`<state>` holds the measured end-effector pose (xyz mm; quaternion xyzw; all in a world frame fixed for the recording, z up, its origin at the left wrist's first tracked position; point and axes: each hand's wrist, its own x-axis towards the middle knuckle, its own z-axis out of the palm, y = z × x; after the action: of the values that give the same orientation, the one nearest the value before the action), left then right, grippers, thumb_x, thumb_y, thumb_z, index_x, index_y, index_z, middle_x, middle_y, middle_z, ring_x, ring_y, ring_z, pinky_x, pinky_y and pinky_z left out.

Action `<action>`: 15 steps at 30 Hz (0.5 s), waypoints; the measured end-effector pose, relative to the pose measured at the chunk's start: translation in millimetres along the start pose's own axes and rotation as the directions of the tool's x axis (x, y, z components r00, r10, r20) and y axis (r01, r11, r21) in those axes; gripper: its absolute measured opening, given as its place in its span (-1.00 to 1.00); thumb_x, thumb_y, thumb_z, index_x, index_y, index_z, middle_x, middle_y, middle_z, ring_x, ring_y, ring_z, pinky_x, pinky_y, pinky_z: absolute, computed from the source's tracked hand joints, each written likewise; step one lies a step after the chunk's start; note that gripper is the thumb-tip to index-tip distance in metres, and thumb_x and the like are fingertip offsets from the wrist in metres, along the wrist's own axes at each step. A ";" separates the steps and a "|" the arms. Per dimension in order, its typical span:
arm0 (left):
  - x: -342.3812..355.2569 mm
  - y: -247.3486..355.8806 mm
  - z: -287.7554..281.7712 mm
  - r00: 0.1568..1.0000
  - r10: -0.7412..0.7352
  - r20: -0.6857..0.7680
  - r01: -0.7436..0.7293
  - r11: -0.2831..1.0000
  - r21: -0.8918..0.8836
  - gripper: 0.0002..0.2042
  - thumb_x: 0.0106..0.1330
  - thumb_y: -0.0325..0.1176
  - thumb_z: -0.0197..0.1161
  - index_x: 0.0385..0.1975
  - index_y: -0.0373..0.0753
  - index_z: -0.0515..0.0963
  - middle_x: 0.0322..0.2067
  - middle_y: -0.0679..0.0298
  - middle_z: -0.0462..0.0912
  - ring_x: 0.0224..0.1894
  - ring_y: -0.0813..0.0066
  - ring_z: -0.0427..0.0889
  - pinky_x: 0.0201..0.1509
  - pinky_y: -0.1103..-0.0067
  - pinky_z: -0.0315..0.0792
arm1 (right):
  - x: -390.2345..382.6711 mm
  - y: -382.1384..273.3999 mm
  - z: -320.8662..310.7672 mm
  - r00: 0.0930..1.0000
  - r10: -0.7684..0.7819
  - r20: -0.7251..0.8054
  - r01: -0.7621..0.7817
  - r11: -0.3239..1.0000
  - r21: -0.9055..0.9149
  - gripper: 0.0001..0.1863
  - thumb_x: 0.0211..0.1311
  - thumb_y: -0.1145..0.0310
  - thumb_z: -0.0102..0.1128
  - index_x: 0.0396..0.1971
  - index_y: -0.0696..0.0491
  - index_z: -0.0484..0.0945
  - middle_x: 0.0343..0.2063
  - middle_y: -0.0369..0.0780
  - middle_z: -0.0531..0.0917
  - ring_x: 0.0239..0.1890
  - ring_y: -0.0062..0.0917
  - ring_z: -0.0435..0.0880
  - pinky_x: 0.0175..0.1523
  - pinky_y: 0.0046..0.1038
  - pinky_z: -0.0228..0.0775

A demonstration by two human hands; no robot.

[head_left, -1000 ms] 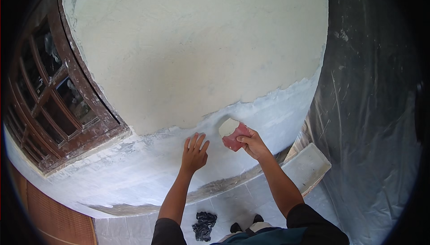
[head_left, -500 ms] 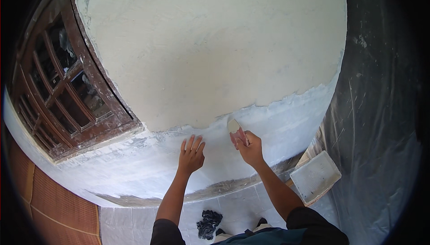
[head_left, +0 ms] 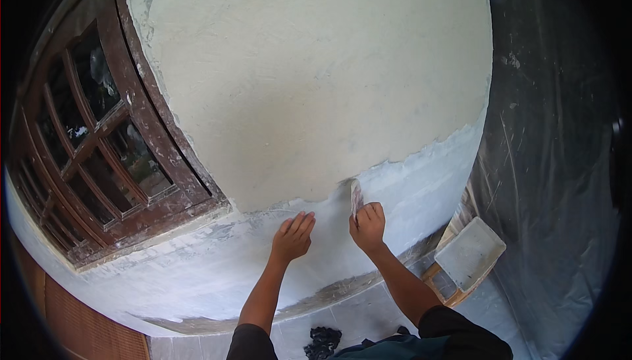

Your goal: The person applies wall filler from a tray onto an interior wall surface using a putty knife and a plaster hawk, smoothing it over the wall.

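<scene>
In front of me is a wall with cream-coloured putty (head_left: 309,83) over its upper part and a bare whitish band (head_left: 303,281) below. My right hand (head_left: 368,225) is closed around a reddish, putty-smeared scraper (head_left: 356,196). The scraper's tip meets the ragged lower edge of the putty, and its blade is seen nearly edge-on. To the left, my left hand (head_left: 293,236) is open, with its fingers stretched out at the whitish band just under the putty edge. Whether its fingertips press on the wall I cannot tell.
A brown wooden window (head_left: 99,142) with glass panes is set in the wall at left. A whitish tray (head_left: 471,254) rests on a wooden stool (head_left: 438,284) at lower right, before dark plastic sheeting (head_left: 553,182). A crumpled black thing (head_left: 322,343) lies on the tiled floor (head_left: 289,337).
The scraper has turned from showing its broad face to nearly edge-on, with its tip at the putty edge. My left hand has shifted slightly right and down in the view, which has itself moved.
</scene>
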<state>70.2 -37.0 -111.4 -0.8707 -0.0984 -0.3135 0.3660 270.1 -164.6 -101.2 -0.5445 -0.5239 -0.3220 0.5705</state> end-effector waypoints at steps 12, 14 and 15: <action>-6.4 -0.2 18.8 0.996 0.058 -0.069 -0.050 0.992 0.117 -0.59 0.18 -0.18 0.00 0.04 -0.09 0.47 0.18 0.41 0.39 0.26 0.46 0.27 0.35 0.36 -0.04 | -6.6 8.4 46.4 0.992 -0.123 -0.022 0.121 0.988 -0.091 -0.73 -0.46 0.62 0.15 -0.69 0.07 0.26 -0.60 -0.17 0.31 -0.53 -0.28 0.34 -0.47 -0.32 0.19; -5.3 0.1 18.9 0.995 0.061 -0.074 -0.052 0.991 0.121 -0.60 0.19 -0.18 0.00 0.03 -0.07 0.47 0.18 0.42 0.39 0.25 0.46 0.27 0.36 0.36 -0.05 | -6.3 9.0 50.1 0.992 -0.123 -0.026 0.120 0.988 -0.099 -0.73 -0.46 0.62 0.14 -0.69 0.06 0.26 -0.60 -0.17 0.30 -0.54 -0.29 0.33 -0.48 -0.32 0.19; -4.8 0.6 18.8 0.996 0.058 -0.070 -0.050 0.991 0.123 -0.60 0.19 -0.18 0.00 0.03 -0.07 0.47 0.18 0.42 0.39 0.25 0.46 0.27 0.36 0.36 -0.05 | -6.2 9.9 51.2 0.991 -0.130 -0.024 0.126 0.985 -0.115 -0.74 -0.45 0.61 0.14 -0.69 0.06 0.26 -0.60 -0.18 0.30 -0.54 -0.29 0.33 -0.48 -0.32 0.19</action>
<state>75.6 -24.0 -124.8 -0.8372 -0.0802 -0.3286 0.4298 265.2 -114.8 -117.1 -0.5360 -0.5298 -0.3955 0.5250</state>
